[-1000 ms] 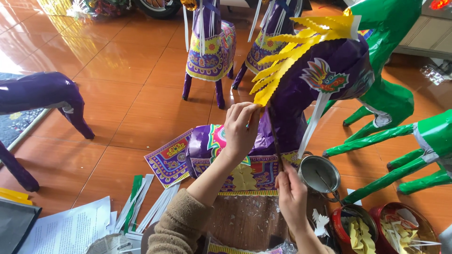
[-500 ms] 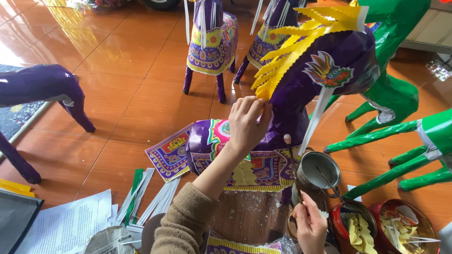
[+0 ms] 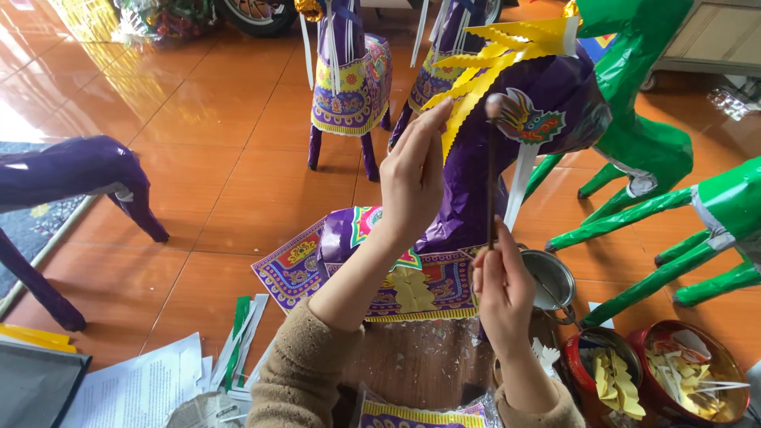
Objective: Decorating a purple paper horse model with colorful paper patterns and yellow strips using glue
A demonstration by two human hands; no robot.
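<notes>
Right hand [image 3: 501, 277] came up from metal cup [image 3: 550, 277] since earlier frame, brush stick [image 3: 491, 170] raised upright, tip at yellow fringe mane [image 3: 483, 67]. Fingers clenched round lower stick. Left hand [image 3: 414, 176] stayed on mane, fingertips pinching fringe strip. Mane sat on neck of purple paper horse [image 3: 476, 190], centre frame, patterned saddle cloth [image 3: 420, 285] below. Cup just right of right hand. Red bowls [image 3: 694, 376] with yellow paper cutouts lower right. Green paper horses [image 3: 658, 150] right; more purple horses [image 3: 349, 79] behind, one far left. Paper sheets [image 3: 139, 388] lower left on orange tile floor [image 3: 214, 166].
</notes>
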